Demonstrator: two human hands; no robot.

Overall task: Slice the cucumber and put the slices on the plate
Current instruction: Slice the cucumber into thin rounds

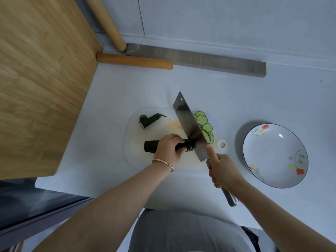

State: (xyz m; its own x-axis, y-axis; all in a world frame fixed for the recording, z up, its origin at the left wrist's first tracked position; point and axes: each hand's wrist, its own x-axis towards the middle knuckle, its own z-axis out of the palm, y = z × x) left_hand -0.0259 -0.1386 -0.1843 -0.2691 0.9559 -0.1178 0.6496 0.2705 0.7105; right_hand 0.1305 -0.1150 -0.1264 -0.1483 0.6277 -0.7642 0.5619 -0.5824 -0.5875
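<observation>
A dark green cucumber [150, 146] lies on a pale translucent cutting board [160, 113]. My left hand [170, 147] presses down on it and covers its middle. My right hand [221, 170] grips the steel handle of a cleaver [189, 124], whose blade stands on the cucumber's right end, just past my fingertips. To the right of the blade, several thin cucumber slices [204, 124] lie in an overlapping row. A cut-off cucumber end with its stem [149, 120] rests at the board's far left. The white plate with painted flowers [274, 155] stands empty to the right.
A small white ring [222, 143] lies between the board and the plate. A large bamboo board [40, 79] covers the left side. Two wooden rolling pins [134, 61] and a grey strip [200, 60] lie along the back wall.
</observation>
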